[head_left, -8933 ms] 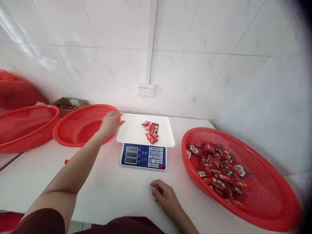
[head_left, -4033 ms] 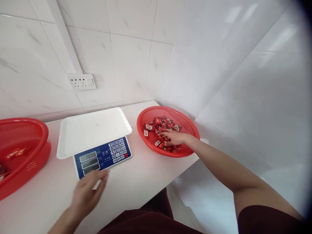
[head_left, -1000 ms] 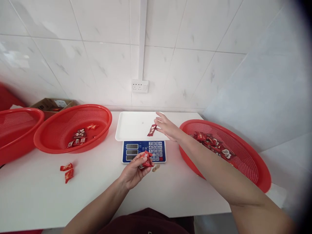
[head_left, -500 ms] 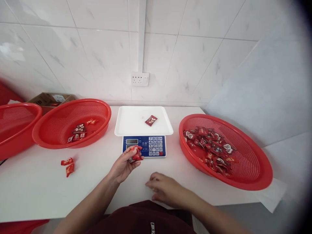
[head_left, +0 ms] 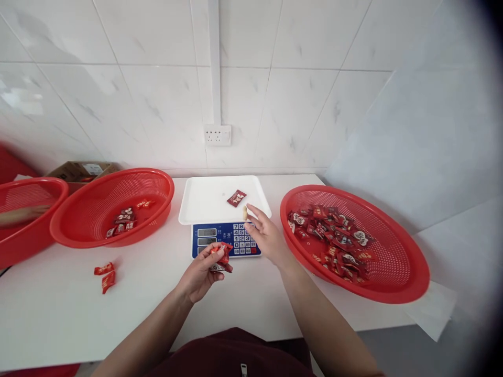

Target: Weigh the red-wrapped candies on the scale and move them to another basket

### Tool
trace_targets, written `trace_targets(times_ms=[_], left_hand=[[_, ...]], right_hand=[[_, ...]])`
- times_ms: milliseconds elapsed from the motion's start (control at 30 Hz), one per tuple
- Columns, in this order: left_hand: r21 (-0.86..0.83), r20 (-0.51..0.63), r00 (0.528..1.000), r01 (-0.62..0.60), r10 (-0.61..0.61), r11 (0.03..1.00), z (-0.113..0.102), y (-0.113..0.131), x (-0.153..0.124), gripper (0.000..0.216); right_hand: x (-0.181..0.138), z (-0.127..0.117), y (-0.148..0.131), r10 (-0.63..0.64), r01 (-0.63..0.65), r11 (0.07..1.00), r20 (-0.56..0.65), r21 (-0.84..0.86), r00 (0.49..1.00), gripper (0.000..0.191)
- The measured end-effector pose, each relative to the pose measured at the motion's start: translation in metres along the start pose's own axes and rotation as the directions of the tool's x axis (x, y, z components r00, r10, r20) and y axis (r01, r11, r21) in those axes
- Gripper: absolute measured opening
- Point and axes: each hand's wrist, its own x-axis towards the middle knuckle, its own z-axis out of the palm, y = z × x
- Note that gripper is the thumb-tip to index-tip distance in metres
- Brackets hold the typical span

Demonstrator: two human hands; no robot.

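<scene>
My left hand [head_left: 202, 275] is closed on several red-wrapped candies [head_left: 222, 256], just in front of the scale's display. Over the near right edge of the white weighing tray [head_left: 200, 201], my right hand [head_left: 267, 235] pinches a small beige piece [head_left: 245, 213] at its fingertips; its exact kind is unclear. One dark red wrapped candy [head_left: 236, 198] lies on the tray, close beyond the right fingers. The blue keypad panel of the scale [head_left: 226, 235] sits below the tray, partly covered by both hands.
At right stands a red perforated basket [head_left: 396, 251] of wrapped candies. Another red basket [head_left: 90, 209] at left holds fewer. Two red candies [head_left: 106, 277] lie on the white table [head_left: 137, 309]. A blurred arm-like shape [head_left: 23, 215] crosses the far-left basket [head_left: 35, 243]. Behind is a cardboard box [head_left: 73, 170].
My right hand has moved up and forward from the table front to the tray's edge, the beige piece now visible in its fingers. A blurred arm-like shape has appeared at the far-left basket.
</scene>
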Motion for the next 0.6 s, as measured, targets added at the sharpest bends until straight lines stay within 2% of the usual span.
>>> trace_targets(times_ms=[67, 133, 200, 267, 333, 400, 467, 600], left_hand=[[0.022, 0.012, 1.0, -0.017, 0.017, 1.0, -0.002, 0.002, -0.001, 0.033], [0.079, 0.032, 0.998, -0.048, 0.046, 0.996, -0.006, 0.005, -0.003, 0.033], [0.181, 0.054, 0.995, -0.093, 0.085, 0.979, -0.006, 0.007, -0.004, 0.032], [0.312, 0.089, 0.987, -0.154, 0.133, 0.937, -0.003, 0.009, -0.004, 0.03], [0.425, 0.123, 0.976, -0.215, 0.179, 0.88, 0.003, 0.009, -0.001, 0.027], [0.476, 0.127, 0.969, -0.246, 0.211, 0.845, 0.01, 0.008, 0.001, 0.027], [0.464, 0.128, 0.97, -0.244, 0.208, 0.852, 0.015, 0.007, 0.004, 0.028], [0.416, 0.178, 0.964, -0.254, 0.195, 0.873, 0.023, 0.01, 0.007, 0.025]], right_hand=[[0.006, 0.001, -0.002, -0.074, 0.073, 0.996, -0.039, -0.047, 0.996, 0.049], [-0.001, 0.005, 0.002, -0.066, 0.064, 0.996, -0.033, -0.069, 0.997, 0.043], [-0.015, 0.011, 0.008, 0.034, -0.033, 0.999, 0.075, -0.01, 0.997, 0.038], [-0.029, 0.018, 0.013, 0.132, -0.144, 0.989, 0.208, 0.043, 0.969, 0.039], [-0.037, 0.022, 0.014, 0.159, -0.183, 0.98, 0.251, 0.073, 0.955, 0.036], [-0.039, 0.023, 0.013, 0.161, -0.189, 0.975, 0.214, 0.115, 0.963, 0.028], [-0.037, 0.021, 0.013, 0.181, -0.207, 0.964, 0.159, 0.169, 0.971, 0.024], [-0.034, 0.013, 0.014, 0.219, -0.237, 0.946, 0.102, 0.222, 0.97, 0.03]])
